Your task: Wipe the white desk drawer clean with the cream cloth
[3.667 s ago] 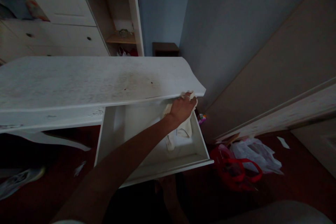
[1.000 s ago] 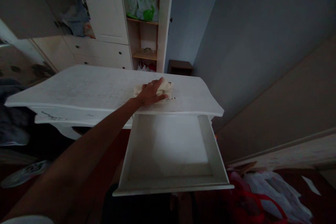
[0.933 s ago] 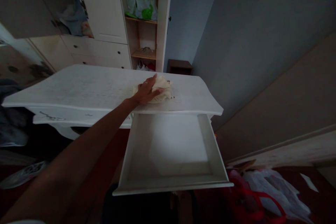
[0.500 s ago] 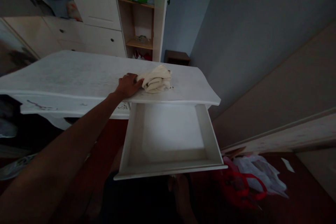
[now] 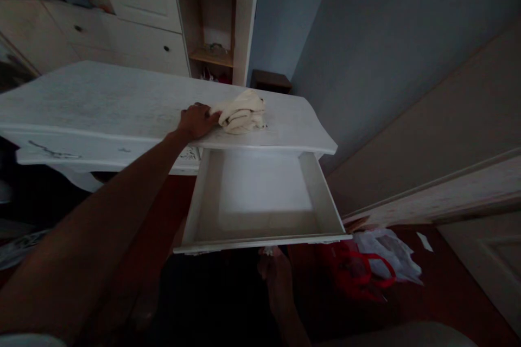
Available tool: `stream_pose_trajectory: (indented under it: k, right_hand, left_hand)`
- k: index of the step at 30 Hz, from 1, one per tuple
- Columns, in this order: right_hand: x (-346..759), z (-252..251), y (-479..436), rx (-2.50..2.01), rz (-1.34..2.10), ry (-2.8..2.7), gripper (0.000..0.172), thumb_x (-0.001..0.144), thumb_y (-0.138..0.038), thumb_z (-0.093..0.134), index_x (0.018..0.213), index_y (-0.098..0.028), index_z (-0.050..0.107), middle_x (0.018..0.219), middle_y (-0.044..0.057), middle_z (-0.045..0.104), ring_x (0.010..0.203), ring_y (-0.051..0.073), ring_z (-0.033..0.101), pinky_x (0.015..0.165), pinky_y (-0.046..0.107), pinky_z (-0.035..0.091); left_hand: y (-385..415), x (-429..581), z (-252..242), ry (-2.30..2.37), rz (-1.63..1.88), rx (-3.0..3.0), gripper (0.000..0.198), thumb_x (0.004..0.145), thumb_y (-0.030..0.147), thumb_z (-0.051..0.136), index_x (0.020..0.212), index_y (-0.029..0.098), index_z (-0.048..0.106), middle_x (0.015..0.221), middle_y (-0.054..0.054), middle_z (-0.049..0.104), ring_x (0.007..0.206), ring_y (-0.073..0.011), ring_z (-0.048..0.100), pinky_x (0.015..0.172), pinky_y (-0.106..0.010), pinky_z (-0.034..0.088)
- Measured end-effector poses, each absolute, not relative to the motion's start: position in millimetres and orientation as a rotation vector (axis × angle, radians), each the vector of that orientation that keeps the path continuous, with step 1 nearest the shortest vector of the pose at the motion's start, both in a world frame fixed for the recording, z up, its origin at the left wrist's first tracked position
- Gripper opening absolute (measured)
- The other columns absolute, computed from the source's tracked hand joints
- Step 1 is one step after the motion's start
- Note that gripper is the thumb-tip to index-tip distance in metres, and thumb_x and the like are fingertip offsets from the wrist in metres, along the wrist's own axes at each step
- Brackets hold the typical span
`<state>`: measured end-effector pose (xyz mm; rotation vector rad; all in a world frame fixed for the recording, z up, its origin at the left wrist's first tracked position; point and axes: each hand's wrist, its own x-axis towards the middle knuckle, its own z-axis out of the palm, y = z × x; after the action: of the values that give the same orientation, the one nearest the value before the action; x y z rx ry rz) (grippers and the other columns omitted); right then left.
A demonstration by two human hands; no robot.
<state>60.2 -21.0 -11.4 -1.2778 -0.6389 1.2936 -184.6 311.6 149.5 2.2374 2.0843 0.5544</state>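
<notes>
My left hand (image 5: 198, 121) rests on the white tabletop (image 5: 134, 97), with a folded cream cloth (image 5: 243, 114) gripped at its left end. The cloth lies bunched near the back of the top, with a few dark specks beside it. Below the top's right part, a white drawer (image 5: 260, 241) is pulled out, its inside bare. My right hand (image 5: 277, 274) is under the drawer's front edge, fingers closed around a small pale knob (image 5: 267, 251) there. The knob is mostly hidden by the fingers, and the light is dim.
A white cupboard (image 5: 140, 43) with a shelf section stands behind the table. A grey wall (image 5: 386, 38) runs along the right. On the dark red floor lie a red bag (image 5: 358, 274) and a white plastic bag (image 5: 386, 252). A brown box-like piece (image 5: 271, 80) stands behind.
The drawer shows slightly less of its depth, as if pushed in a little, and my right hand shows more fully at its front. My left hand stays at the cloth. The view has shifted slightly.
</notes>
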Motion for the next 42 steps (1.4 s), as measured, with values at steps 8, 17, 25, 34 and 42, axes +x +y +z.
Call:
stream_pose_trajectory:
  k: [8,17,25,34,42]
  right_hand:
    - [58,14,-15,-1.241,1.221,-0.586,0.055,0.079,-0.069,0.062,0.073,-0.016,0.073,0.044,-0.005,0.043,0.044,0.009,0.035,0.047,0.025,0.028]
    - [54,-2,-2,-1.169,1.217,-0.688,0.055,0.079,-0.071,0.062,0.075,-0.017,0.072,0.044,-0.006,0.04,0.043,0.008,0.031,0.046,0.024,0.024]
    - [51,0,31,-1.135,1.132,-0.703,0.054,0.082,-0.069,0.059,0.068,-0.018,0.066,0.044,-0.007,0.038,0.044,0.009,0.033,0.048,0.025,0.029]
    - [58,-8,77,-1.235,1.023,-0.768,0.057,0.081,-0.074,0.055,0.068,-0.018,0.063,0.043,-0.008,0.038,0.04,0.009,0.031,0.045,0.025,0.026]
    - [55,-6,121,-1.124,1.018,-0.817,0.053,0.083,-0.07,0.057,0.069,-0.019,0.062,0.046,-0.007,0.043,0.043,0.009,0.033,0.047,0.025,0.028]
  left_hand:
    - [312,-184,149,2.095,0.555,2.232,0.061,0.092,0.061,0.026,0.106,0.015,0.062,0.121,-0.021,0.061,0.116,-0.0358,0.054,0.097,-0.047,0.038]
    - [315,-185,148,2.082,0.589,2.221,0.057,0.092,0.061,0.028,0.102,0.016,0.062,0.119,-0.019,0.062,0.114,-0.0343,0.054,0.096,-0.046,0.037]
    - [315,-187,146,2.064,0.622,2.21,0.056,0.092,0.061,0.03,0.1,0.017,0.063,0.116,-0.016,0.063,0.113,-0.0329,0.055,0.095,-0.044,0.037]
    - [315,-187,147,2.055,0.69,2.185,0.053,0.09,0.062,0.036,0.093,0.018,0.066,0.108,-0.014,0.066,0.105,-0.0314,0.058,0.09,-0.042,0.039]
    - [313,-187,150,2.072,0.706,2.127,0.051,0.09,0.062,0.039,0.095,0.02,0.067,0.111,-0.012,0.066,0.106,-0.0301,0.058,0.09,-0.042,0.04]
